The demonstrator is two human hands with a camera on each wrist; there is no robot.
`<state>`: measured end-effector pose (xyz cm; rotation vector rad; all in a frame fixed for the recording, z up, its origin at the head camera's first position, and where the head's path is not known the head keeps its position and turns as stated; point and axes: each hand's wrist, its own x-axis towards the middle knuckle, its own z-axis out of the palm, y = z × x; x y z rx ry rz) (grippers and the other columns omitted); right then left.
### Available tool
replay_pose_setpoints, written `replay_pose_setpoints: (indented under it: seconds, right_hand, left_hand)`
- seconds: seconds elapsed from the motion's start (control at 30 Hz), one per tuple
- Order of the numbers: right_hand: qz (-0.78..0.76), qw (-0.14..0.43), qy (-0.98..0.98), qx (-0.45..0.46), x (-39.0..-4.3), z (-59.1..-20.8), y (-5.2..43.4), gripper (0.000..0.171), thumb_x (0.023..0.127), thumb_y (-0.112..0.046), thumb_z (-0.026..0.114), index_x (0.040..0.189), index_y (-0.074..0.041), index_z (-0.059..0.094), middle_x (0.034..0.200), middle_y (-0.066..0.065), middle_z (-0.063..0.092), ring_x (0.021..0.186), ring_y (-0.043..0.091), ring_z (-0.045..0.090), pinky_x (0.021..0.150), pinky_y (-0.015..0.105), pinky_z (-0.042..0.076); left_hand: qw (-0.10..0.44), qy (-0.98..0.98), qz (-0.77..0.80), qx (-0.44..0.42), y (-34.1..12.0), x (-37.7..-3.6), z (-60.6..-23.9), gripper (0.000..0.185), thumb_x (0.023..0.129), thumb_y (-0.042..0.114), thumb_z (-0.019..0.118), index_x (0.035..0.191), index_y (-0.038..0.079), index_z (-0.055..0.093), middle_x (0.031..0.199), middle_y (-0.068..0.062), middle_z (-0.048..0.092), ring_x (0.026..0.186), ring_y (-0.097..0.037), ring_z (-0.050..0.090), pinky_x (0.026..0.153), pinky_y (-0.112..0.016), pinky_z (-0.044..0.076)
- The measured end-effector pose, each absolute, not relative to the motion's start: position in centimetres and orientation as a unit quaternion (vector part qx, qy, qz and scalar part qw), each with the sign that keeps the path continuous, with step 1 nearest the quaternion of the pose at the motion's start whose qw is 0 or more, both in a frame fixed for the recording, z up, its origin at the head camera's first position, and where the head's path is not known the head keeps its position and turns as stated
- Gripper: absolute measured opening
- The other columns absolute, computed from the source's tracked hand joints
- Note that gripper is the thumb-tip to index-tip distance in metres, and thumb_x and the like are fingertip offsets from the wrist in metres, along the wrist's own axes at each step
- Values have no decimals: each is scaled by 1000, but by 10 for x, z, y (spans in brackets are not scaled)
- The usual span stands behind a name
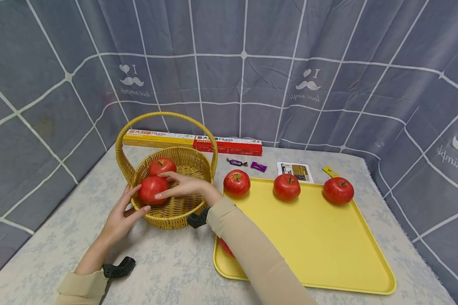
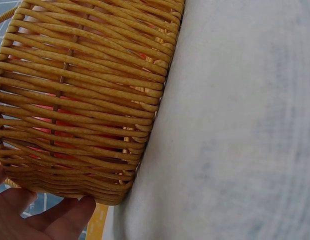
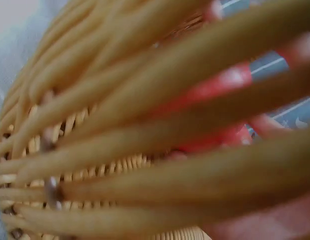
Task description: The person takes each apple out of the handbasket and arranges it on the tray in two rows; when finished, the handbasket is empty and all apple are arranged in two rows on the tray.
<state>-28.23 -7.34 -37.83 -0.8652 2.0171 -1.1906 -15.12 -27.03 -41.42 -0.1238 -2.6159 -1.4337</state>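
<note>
the left forearm [image 1: 101, 250] slants up and inward from the lower left, its beige sleeve [image 1: 82, 288] ending short of the wrist, and the left hand [image 1: 120, 216] reaches forward, its thumb [image 1: 139, 212] parted from the loosely bent fingers. the right arm [image 1: 255, 245], sleeved nearly to the wrist, stretches diagonally up and leftward, and the right hand [image 1: 185, 185] is bent in a grasp, knuckles up, thumb and fingers spread, near the left hand.
</note>
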Motion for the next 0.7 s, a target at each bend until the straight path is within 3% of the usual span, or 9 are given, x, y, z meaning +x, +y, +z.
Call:
replay_pose_setpoints:
  seconds: [0.2, 0.33, 0.53, 0.7]
  right_hand:
    - [-421, 280, 776, -376, -277, -377, -77, 54, 81, -31, 73, 126, -22, 45, 129, -8, 44, 120, 8, 40, 98, 25, 36]
    - [-412, 258, 786, -381, -274, -379, -80, 53, 78, -30, 77, 120, -19, 46, 123, -6, 45, 116, 7, 41, 96, 23, 36]
    - [-377, 274, 809, -358, -269, -380, -82, 76, 77, -35, 76, 139, -13, 38, 131, 1, 45, 113, 11, 47, 93, 24, 40]
    - [-368, 287, 812, -351, -268, -380, -82, 73, 75, -34, 78, 135, -13, 43, 124, -2, 48, 104, 10, 51, 87, 23, 44]
  left_hand:
    - [78, -875, -477, -38, -270, -152, -414, 68, 93, 24, 60, 149, 9, 25, 155, -19, -5, 127, -47, 35, 79, -3, 36]
    - [84, -871, -482, -43, -270, -152, -415, 66, 92, 22, 61, 148, 7, 28, 155, -19, -5, 129, -48, 32, 78, -1, 34]
    - [89, -868, -487, -49, -269, -151, -414, 65, 92, 20, 62, 147, 6, 29, 155, -20, -4, 130, -48, 30, 79, -1, 34]
    - [90, -866, -489, -52, -270, -151, -415, 65, 92, 19, 62, 146, 4, 30, 154, -20, -4, 129, -49, 30, 79, 0, 34]
